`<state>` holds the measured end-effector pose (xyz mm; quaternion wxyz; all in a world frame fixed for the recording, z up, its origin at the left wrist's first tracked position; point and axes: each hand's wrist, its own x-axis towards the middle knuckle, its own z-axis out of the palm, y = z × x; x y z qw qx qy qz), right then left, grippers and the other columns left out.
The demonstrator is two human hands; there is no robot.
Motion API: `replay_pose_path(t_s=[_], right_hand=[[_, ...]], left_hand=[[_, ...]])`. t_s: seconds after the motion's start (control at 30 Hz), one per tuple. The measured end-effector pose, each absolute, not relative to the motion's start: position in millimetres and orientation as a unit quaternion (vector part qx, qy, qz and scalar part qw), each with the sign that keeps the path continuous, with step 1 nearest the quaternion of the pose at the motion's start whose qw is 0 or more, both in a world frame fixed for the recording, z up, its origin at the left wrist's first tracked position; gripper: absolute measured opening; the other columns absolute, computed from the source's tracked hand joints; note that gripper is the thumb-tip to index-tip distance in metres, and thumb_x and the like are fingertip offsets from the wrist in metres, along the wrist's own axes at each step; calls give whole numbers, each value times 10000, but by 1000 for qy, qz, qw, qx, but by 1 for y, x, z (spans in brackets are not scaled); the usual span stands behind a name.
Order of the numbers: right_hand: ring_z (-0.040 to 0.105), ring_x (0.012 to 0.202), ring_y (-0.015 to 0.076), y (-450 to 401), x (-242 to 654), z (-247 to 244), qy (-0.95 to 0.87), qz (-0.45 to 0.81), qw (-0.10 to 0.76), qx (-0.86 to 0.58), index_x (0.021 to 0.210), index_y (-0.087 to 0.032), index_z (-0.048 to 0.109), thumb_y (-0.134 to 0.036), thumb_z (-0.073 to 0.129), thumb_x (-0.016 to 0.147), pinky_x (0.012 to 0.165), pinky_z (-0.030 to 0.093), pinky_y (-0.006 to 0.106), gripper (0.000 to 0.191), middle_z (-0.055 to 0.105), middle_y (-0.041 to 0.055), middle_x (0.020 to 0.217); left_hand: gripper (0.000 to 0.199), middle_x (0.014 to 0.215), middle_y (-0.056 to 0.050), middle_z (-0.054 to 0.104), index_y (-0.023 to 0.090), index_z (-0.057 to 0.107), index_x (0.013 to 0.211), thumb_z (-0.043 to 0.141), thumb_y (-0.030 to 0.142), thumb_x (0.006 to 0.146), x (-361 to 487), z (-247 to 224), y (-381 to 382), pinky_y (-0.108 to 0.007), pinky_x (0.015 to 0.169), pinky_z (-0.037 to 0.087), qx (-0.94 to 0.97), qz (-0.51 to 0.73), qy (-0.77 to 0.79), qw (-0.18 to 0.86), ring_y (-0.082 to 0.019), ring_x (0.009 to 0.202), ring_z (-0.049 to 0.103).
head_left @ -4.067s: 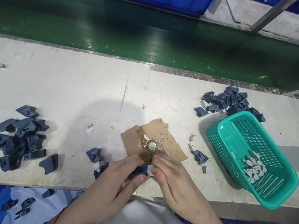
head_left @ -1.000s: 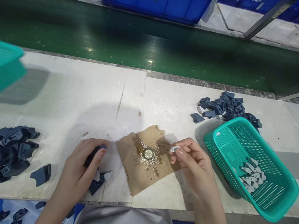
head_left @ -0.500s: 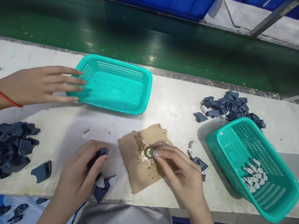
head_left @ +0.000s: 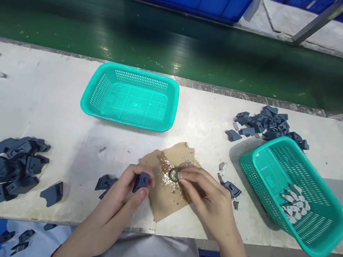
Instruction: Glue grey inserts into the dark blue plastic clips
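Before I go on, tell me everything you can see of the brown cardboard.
The brown cardboard lies flat on the white tabletop, its far edge ragged. Shiny, wet-looking splashes and dark spots surround a round dish near its middle. The right hand holds a pale piece at the dish, partly hiding the cardboard's right side; the left hand overlaps its left edge. Contact with either hand is unclear.

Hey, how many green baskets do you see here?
2. One green basket sits beyond the cardboard, near the far edge of the table; the other is at the right, holding white pieces. No others show.
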<state>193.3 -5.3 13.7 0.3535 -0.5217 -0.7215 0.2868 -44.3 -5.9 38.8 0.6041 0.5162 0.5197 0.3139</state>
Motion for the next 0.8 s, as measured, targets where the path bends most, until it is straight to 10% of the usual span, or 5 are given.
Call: replay_pose_path(t_s=[0.17,0.8], right_hand=[[724,1019,155,-3,194,12,-709,297,355,-532,1051,-224,718,-102,643,973,926,586,268,163,761,31,1039],[782,853,158,6,165,41,-489,495,526,-488,871,-267,803,-94,793,820,692,630,186,181,813,14,879]], left_hand=[[171,1239,-48,652,302,655,1166,576,364,1028,-46,32,-2,-284,917,510,529,326,492,610,-185,1023,648],[184,1025,-27,726,247,696,1153,629,316,996,-34,37,3,-224,685,511,637,278,488,529,-137,770,633]])
